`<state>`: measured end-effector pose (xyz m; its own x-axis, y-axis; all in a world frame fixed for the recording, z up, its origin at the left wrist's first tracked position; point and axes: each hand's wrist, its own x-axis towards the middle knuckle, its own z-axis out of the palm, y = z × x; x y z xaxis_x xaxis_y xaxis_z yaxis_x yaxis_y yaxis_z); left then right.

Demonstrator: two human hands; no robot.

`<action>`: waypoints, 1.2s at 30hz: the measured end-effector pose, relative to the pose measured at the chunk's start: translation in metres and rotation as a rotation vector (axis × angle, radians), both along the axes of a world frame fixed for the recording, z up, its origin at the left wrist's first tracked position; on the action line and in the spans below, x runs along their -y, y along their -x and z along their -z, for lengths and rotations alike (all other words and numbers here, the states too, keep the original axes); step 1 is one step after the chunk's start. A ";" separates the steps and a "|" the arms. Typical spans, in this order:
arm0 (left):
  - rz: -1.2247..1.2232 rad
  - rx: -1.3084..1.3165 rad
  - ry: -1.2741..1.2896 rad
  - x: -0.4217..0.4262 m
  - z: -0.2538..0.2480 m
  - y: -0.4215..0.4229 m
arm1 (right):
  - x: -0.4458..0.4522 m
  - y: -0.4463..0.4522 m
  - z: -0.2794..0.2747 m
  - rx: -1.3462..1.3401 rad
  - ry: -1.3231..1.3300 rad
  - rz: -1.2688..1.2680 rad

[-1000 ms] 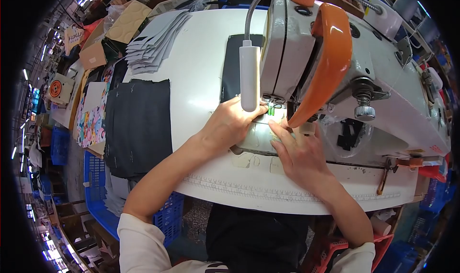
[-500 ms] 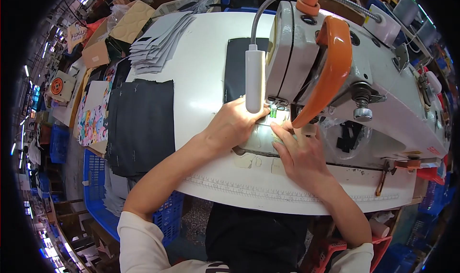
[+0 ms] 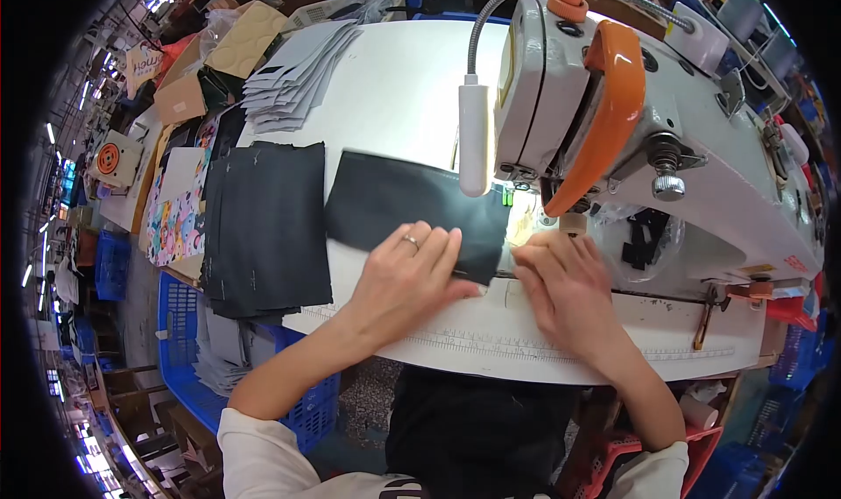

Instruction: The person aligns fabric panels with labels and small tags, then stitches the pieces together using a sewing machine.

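Note:
A dark fabric panel (image 3: 394, 197) lies on the white table (image 3: 394, 78), turned sideways, its right end beside the needle area of the sewing machine (image 3: 683, 157). My left hand (image 3: 407, 276) grips its lower edge, fingers on top and thumb along the near side. My right hand (image 3: 569, 293) is just right of the panel, below the orange guard (image 3: 618, 105), with fingers bent together near the plate; what its fingertips hold, if anything, is hidden. A small green piece (image 3: 507, 198) shows by the presser foot. The white lamp (image 3: 474, 140) hangs over the panel's far edge.
Stacked dark panels (image 3: 263, 227) lie at the left, with grey pieces (image 3: 298, 74) behind them. A blue basket (image 3: 180, 324) stands below the table's left side. Right of the needle is a plastic bag (image 3: 648, 245) with black pieces. A printed ruler (image 3: 491, 346) runs along the front edge.
The dark panel has swung from behind the lamp to the left and nearer, turning sideways. My left hand has moved down and left with it; my right hand has shifted slightly right and down.

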<state>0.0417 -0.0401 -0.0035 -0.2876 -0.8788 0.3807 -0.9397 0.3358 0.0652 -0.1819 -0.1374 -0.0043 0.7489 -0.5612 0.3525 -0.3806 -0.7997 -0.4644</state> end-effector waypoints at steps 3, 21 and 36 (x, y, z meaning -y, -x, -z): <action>0.036 0.025 -0.021 -0.008 0.002 0.006 | -0.010 0.003 -0.003 0.029 0.001 -0.004; -0.482 -0.571 -0.346 0.025 -0.011 0.003 | 0.053 0.085 0.015 -0.085 0.068 0.644; -0.032 -0.881 -0.372 0.036 -0.023 0.010 | 0.009 0.049 -0.020 0.507 -0.648 0.516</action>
<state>0.0315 -0.0764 0.0192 -0.0045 -0.9896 0.1436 -0.5103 0.1257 0.8508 -0.2313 -0.1459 0.0154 0.2002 -0.9771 0.0724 -0.2458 -0.1217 -0.9616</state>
